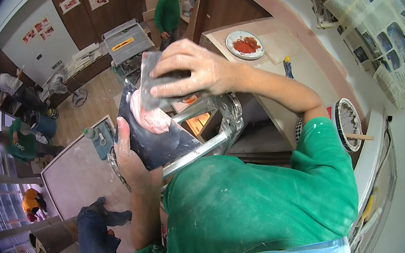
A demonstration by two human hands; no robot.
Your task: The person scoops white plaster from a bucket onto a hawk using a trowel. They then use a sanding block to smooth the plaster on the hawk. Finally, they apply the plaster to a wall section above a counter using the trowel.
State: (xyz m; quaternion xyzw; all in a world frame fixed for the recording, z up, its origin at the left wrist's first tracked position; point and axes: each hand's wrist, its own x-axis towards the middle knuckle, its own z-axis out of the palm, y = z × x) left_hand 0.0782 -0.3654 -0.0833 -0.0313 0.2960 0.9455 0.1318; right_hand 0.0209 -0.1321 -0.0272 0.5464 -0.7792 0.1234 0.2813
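Observation:
My left hand (133, 161) grips a dark flat plate (157, 150) by its left edge, thumb up and the other fingers mostly hidden. A smooth mound of pale pink putty (147, 117) lies on the plate. Over its upper part, my right hand (187, 69) is closed round a grey flat spreader (147, 77), slightly blurred. The spreader's face meets the putty, and its lower edge is hard to make out.
A metal ladder frame (198, 151) stands beneath my hands. On the right counter are a plate of red paste (254, 54), a yellow-and-blue-handled tool (288, 66) and a bucket with a stick (349, 125). Newspaper (387, 51) covers the right wall. Several people work below, around a large board (75, 169).

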